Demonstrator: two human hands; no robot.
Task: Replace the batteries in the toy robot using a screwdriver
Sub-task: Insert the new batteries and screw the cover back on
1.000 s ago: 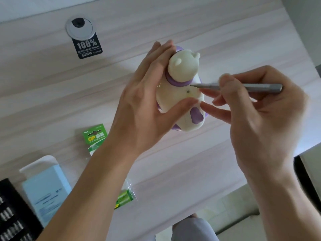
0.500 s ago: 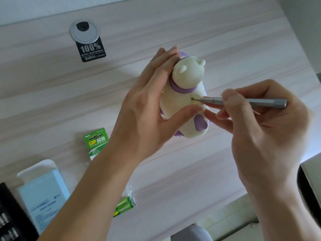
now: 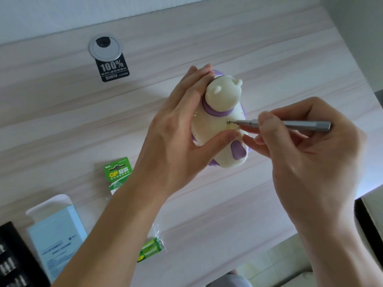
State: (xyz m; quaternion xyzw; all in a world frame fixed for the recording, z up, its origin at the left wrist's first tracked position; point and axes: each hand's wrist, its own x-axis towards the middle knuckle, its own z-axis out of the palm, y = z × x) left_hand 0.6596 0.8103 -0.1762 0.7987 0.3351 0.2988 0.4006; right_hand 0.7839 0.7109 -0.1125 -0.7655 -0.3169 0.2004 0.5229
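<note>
A cream toy robot (image 3: pixel 217 125) with purple patches and a purple collar is held above the desk. My left hand (image 3: pixel 176 137) grips it from the left, fingers along its far side and thumb across its body. My right hand (image 3: pixel 306 154) pinches a slim grey screwdriver (image 3: pixel 290 124) that lies nearly level. Its tip sits in a small screw hole (image 3: pixel 228 122) on the toy's body, just below the collar. Green wrapped batteries (image 3: pixel 149 249) lie near the desk's front edge.
A green battery card (image 3: pixel 118 171) lies left of my left forearm. A light blue box (image 3: pixel 56 233) and a black bit tray (image 3: pixel 10 262) sit at the lower left. A round cable grommet (image 3: pixel 104 47) with a black label (image 3: pixel 113 69) is at the back. The wooden desk (image 3: pixel 62 121) ends at the lower right.
The screwdriver tip went from beside the toy's collar into the screw hole on its body. My right hand came lower with it; my left hand kept its grip on the toy.
</note>
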